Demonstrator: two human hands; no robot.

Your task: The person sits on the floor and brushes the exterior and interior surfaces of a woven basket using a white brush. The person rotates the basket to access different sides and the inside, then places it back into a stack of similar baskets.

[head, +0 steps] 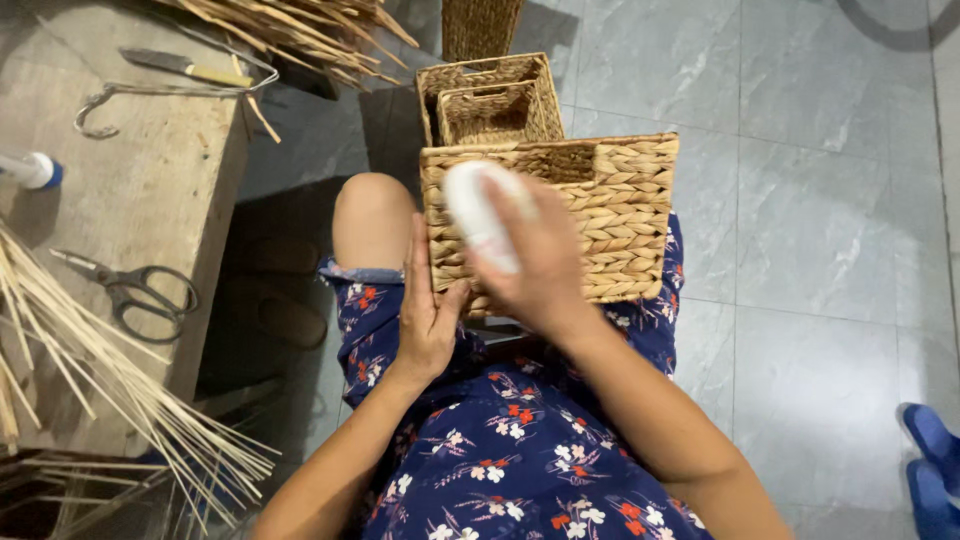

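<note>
The right hand (540, 265) is gripping a blurred white oval object (480, 215) against a woven straw rectangular basket (610, 220) resting on the lap; the left hand (428, 310), fingers together, is pressing flat on the basket's left side. Nested smaller baskets (490, 95) are standing just beyond, and black-handled scissors (135, 290) are lying on the wooden desk (130, 190) at left.

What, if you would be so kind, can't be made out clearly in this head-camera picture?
- White oval object in the right hand: motion-blurred; its kind is unclear.
- Rectangular woven straw basket on the lap: the lower left of its face is hidden by both hands.
- Left hand: only its back shows; its palm is pressed flat against the basket.
- Blue shoe: cut off by the right edge.
- Pale reed bundle: cut off by the left edge.
</note>
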